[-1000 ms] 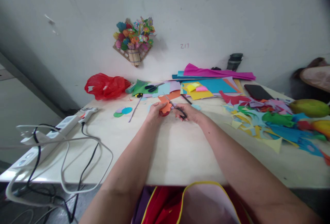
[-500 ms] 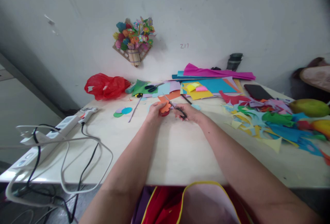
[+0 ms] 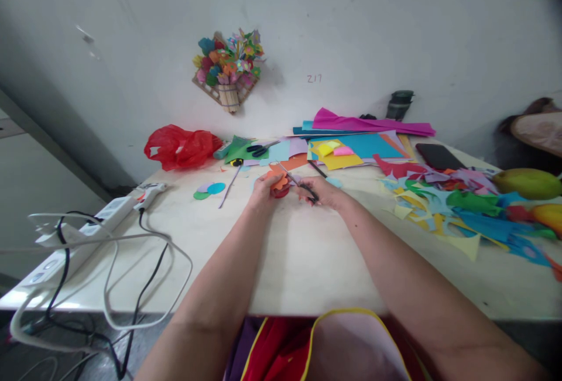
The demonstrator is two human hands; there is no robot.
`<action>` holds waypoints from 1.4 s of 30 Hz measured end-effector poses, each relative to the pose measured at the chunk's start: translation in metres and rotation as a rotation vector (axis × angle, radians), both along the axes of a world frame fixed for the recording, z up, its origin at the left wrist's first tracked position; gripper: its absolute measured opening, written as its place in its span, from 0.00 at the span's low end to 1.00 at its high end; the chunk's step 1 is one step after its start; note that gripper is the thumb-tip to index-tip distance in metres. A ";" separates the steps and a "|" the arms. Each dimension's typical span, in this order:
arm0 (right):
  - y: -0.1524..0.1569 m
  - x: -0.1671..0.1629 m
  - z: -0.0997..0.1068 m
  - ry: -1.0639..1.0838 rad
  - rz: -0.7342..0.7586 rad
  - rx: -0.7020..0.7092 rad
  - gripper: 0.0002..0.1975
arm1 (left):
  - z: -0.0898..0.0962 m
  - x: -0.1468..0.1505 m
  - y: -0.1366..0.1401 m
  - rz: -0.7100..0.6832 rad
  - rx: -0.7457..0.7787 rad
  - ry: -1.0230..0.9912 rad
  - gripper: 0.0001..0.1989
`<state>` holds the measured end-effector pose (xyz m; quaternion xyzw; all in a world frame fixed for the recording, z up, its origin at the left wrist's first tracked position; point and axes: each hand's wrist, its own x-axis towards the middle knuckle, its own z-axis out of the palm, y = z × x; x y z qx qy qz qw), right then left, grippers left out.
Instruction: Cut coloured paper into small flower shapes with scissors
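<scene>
My left hand [image 3: 264, 187] pinches an orange flower cutout [image 3: 277, 180] just left of the scissors [image 3: 301, 183] clasped in my right hand [image 3: 322, 189], where a shifting grip mid-snip could make the cut stray into a petal or my thumb.

Scissors [image 3: 309, 191] bar the gap between the fingers [image 3: 273, 179] of the left hand [image 3: 263, 188] and the right hand [image 3: 325, 189]. On their near side a broad stretch of tabletop [image 3: 314, 258] leaves room to pass; beyond the fingertips coloured sheets [image 3: 373, 147] block the way, and well to the right, paper scraps [image 3: 472, 201].
</scene>
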<state>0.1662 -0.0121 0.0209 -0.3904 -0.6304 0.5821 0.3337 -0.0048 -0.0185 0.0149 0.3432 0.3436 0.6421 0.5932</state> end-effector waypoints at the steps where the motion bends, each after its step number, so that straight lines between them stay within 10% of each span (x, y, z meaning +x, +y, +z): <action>1: 0.001 0.000 -0.001 0.008 0.000 -0.004 0.13 | -0.001 0.000 0.000 -0.002 0.002 0.001 0.09; 42: 0.014 0.001 -0.017 0.053 0.010 0.053 0.15 | 0.000 -0.004 0.004 0.005 -0.076 -0.006 0.07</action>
